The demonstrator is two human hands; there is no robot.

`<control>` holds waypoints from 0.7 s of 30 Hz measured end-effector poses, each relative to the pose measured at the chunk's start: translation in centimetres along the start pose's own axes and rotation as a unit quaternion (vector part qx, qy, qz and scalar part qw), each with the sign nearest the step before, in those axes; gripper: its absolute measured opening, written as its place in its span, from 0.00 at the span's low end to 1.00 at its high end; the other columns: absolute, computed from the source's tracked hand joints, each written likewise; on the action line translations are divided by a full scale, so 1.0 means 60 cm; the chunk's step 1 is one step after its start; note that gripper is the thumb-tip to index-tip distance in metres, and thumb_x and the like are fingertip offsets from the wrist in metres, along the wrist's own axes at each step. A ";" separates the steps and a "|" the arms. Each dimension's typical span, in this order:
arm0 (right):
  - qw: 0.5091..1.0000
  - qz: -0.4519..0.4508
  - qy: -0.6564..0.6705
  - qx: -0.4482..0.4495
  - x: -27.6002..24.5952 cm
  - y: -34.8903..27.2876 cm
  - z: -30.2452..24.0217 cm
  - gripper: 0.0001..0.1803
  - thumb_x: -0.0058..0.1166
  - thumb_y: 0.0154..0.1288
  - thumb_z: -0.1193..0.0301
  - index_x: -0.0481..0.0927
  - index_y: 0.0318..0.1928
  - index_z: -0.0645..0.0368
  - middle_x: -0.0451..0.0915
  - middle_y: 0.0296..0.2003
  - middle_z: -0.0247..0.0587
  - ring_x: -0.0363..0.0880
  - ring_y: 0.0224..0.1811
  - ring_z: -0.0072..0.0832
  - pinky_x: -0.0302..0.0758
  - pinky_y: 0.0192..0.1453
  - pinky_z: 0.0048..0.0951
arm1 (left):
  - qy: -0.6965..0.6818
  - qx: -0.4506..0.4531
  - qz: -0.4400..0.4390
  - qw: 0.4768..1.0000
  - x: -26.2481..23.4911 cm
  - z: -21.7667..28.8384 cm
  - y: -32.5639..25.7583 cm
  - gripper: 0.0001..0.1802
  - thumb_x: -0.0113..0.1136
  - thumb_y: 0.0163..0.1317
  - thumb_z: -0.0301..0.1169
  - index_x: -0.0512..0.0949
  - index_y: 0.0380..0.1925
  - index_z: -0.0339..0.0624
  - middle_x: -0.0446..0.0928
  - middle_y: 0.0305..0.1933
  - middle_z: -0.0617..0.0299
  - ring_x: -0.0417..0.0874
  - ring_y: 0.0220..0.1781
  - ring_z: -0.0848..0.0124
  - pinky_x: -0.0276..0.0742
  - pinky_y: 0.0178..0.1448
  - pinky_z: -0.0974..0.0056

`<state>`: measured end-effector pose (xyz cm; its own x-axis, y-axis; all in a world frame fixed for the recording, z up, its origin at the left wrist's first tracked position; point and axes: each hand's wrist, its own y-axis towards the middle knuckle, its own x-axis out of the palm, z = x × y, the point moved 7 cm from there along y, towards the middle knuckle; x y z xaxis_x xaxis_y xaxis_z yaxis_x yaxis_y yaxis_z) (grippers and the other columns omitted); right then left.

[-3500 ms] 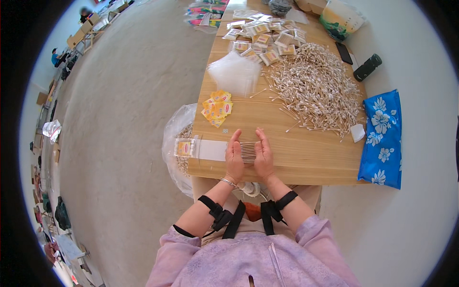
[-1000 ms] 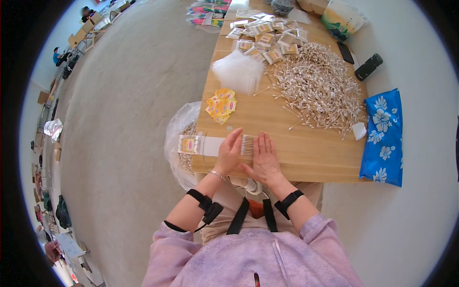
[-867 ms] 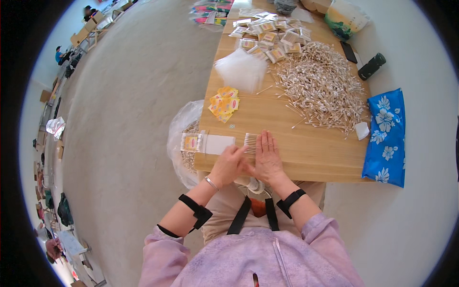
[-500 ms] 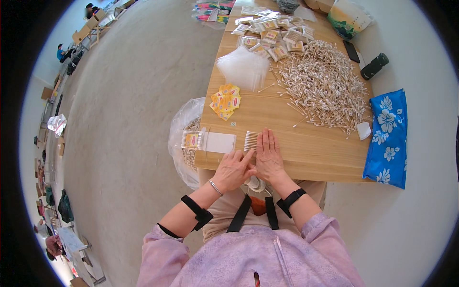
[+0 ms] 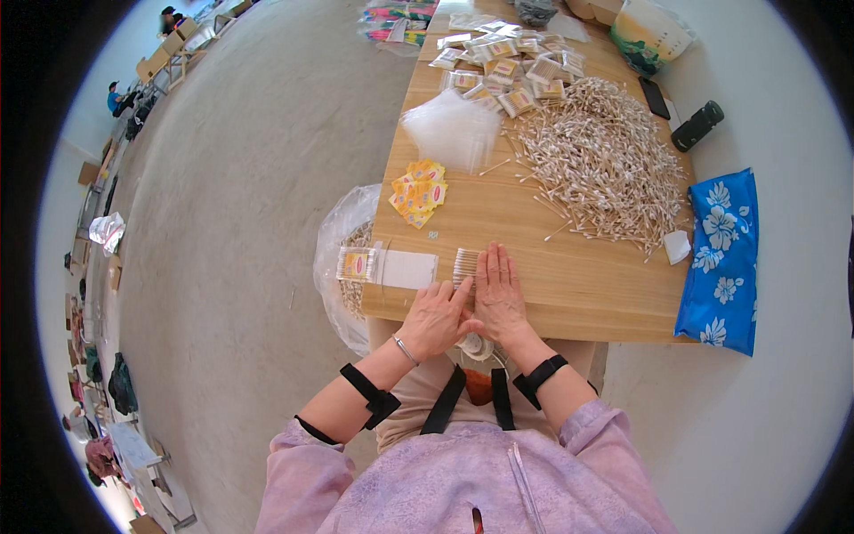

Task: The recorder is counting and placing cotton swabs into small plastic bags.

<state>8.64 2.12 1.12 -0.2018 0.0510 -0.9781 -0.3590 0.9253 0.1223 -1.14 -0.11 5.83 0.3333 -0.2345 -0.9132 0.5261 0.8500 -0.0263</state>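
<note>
A short row of cotton swabs (image 5: 464, 263) lies side by side near the front edge of the wooden table. My right hand (image 5: 500, 298) rests flat along the row's right side, fingers straight and held together. At the lower ends of the swabs is my left hand (image 5: 436, 313), its index finger stretched out to them and the other fingers loosely bent. To its left lies a white pad (image 5: 409, 270), with a filled swab packet (image 5: 358, 264) at the table's left edge. My palms hide the lower part of the row.
A large heap of loose swabs (image 5: 609, 165) covers the right side. Behind are filled packets (image 5: 503, 71), clear bags (image 5: 452, 129) and yellow cards (image 5: 418, 192). A blue flowered pouch (image 5: 721, 258) sits at the right edge; a plastic sack (image 5: 331, 307) of swabs hangs at the left.
Both hands keep almost the same place and pose beside the swab row. The whole view has shifted very slightly.
</note>
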 end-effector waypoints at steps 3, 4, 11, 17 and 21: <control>1.000 0.009 -0.003 0.002 0.000 0.001 0.000 0.55 0.54 0.51 0.47 0.47 0.68 0.73 0.43 0.70 0.62 0.38 0.75 0.50 0.36 0.77 0.45 | 0.005 0.000 -0.011 1.000 -0.001 0.002 0.002 0.41 0.52 0.61 0.54 0.58 0.65 0.36 0.69 0.41 0.51 0.71 0.45 0.55 0.65 0.52 0.56; 1.000 0.004 0.002 0.003 0.001 0.001 0.000 0.54 0.53 0.52 0.47 0.47 0.68 0.73 0.43 0.71 0.61 0.38 0.75 0.50 0.36 0.77 0.45 | 0.002 -0.005 -0.017 1.000 -0.001 0.001 0.003 0.42 0.52 0.60 0.55 0.57 0.65 0.36 0.70 0.41 0.50 0.71 0.45 0.55 0.66 0.52 0.56; 1.000 -0.012 0.013 0.002 -0.001 0.000 -0.001 0.45 0.45 0.59 0.54 0.47 0.68 0.72 0.42 0.71 0.61 0.36 0.76 0.49 0.35 0.77 0.45 | -0.006 -0.035 -0.050 0.998 0.009 -0.009 0.016 0.44 0.53 0.60 0.55 0.56 0.66 0.35 0.72 0.43 0.48 0.73 0.46 0.53 0.67 0.52 0.54; 1.000 -0.002 0.000 0.004 -0.002 0.000 0.001 0.47 0.48 0.57 0.54 0.47 0.68 0.72 0.41 0.71 0.61 0.36 0.76 0.49 0.34 0.77 0.45 | 0.004 -0.013 -0.037 0.999 0.004 -0.002 0.017 0.44 0.53 0.60 0.54 0.55 0.66 0.34 0.72 0.43 0.47 0.74 0.46 0.52 0.68 0.52 0.54; 0.999 -0.036 -0.036 0.003 -0.006 0.002 -0.005 0.48 0.48 0.55 0.53 0.47 0.68 0.72 0.41 0.71 0.61 0.35 0.76 0.49 0.34 0.77 0.45 | -0.025 -0.037 -0.034 0.998 0.012 -0.018 0.024 0.45 0.54 0.59 0.54 0.54 0.66 0.34 0.74 0.43 0.47 0.76 0.44 0.52 0.71 0.50 0.54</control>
<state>8.38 2.11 1.54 -0.1090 0.0119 -0.9940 -0.3653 0.9295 0.0512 -0.96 1.46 4.71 0.3388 -0.3143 -0.8868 0.4908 0.8632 -0.1184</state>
